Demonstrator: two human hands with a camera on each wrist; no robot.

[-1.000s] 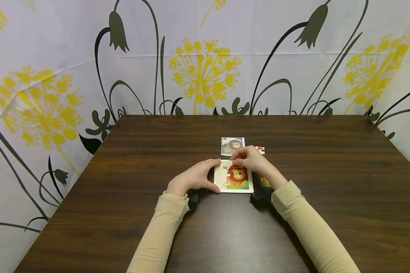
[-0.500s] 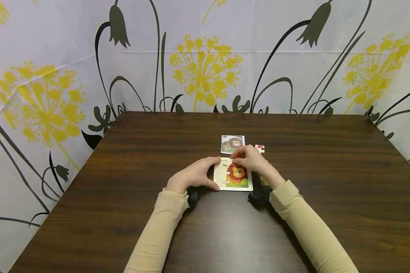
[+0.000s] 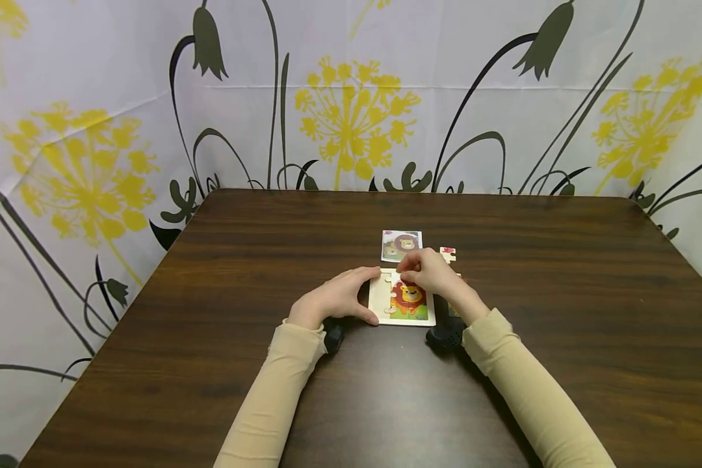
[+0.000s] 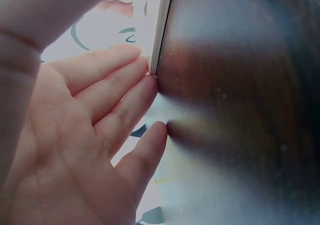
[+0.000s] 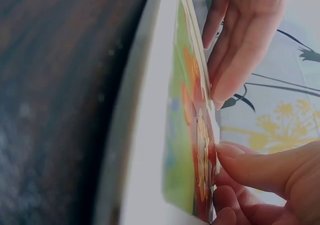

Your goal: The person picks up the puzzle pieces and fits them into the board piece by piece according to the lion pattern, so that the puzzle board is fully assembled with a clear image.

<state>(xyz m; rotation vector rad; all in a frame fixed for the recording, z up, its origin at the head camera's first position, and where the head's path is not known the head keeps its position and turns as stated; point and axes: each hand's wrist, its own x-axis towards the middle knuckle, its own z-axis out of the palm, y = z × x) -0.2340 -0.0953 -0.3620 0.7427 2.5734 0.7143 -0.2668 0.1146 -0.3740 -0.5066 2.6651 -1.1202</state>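
A pale jigsaw board [image 3: 380,309] lies on the table, its right part filled with lion puzzle pieces [image 3: 411,300] and its left strip bare. My left hand [image 3: 339,300] spans the board's left edge, thumb at the near corner and forefinger at the far one. In the left wrist view, the other fingers [image 4: 117,92] extend fairly straight, with tips by the board's edge and the tabletop. My right hand [image 3: 433,272] pinches a puzzle piece at the top of the lion picture, thumb against forefinger; the fingers mostly hide this piece. The right wrist view shows the thumb [image 5: 250,165] right at the board's surface.
Beyond the board is a picture card [image 3: 400,246] with a lion. A loose puzzle piece [image 3: 447,253] sits to its right, and another [image 3: 454,311] is partly covered by the right wrist. The brown table [image 3: 269,260] ends at a flower-patterned curtain [image 3: 351,39].
Both hands keep nearly the same places on the board, with the right fingers still at its top. The head view has shifted slightly.
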